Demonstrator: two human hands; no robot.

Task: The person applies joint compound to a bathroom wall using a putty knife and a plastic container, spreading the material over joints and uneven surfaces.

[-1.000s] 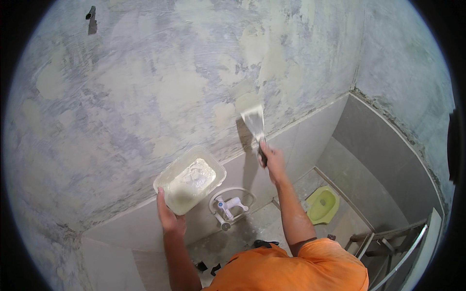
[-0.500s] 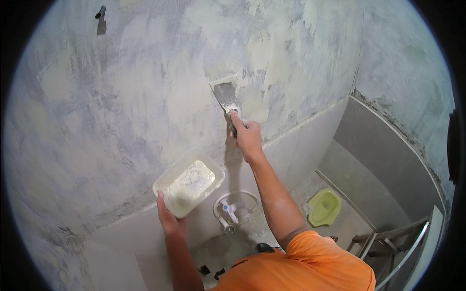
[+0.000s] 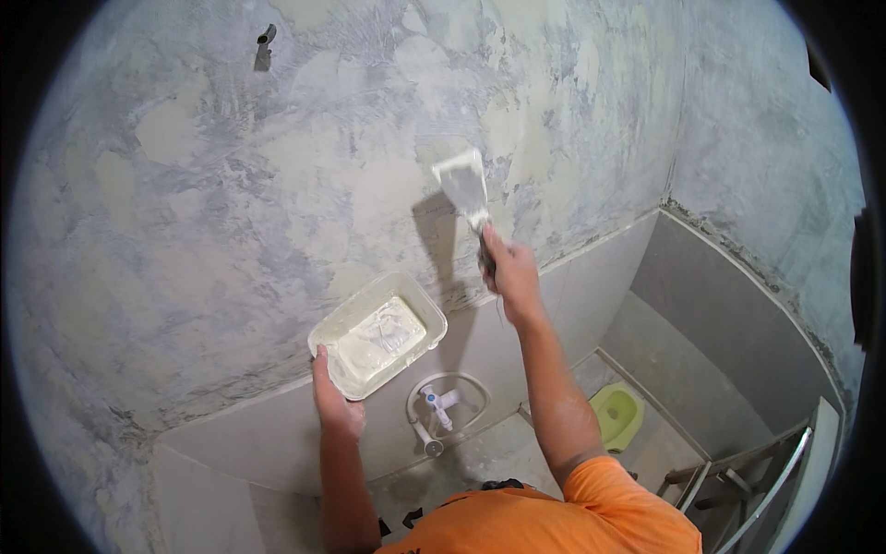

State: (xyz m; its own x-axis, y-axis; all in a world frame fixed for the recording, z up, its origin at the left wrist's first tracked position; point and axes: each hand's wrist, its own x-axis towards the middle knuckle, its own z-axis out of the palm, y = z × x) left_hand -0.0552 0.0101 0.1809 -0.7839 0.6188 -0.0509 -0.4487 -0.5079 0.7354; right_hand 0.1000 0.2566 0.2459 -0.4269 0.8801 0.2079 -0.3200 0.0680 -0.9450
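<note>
My right hand [image 3: 510,273] grips the handle of a putty knife [image 3: 464,186], whose wide blade carries white filler and lies against the patchy grey wall [image 3: 231,203]. My left hand [image 3: 334,399] holds a pale rectangular plastic tray [image 3: 377,332] by its near corner, tilted towards me, with white filler inside. The tray hangs in front of the wall, below and left of the knife.
Grey tiles [image 3: 572,286] cover the lower wall. A white tap with a hose loop [image 3: 436,411] sticks out below the tray. A green squat pan [image 3: 620,414] sits in the floor at right, and a metal ladder [image 3: 748,480] stands at lower right. A pipe stub [image 3: 266,37] juts from the wall top left.
My right hand has swung the putty knife from the right, up and left across the wall, and it now sits near the middle. The tray in my left hand has barely shifted.
</note>
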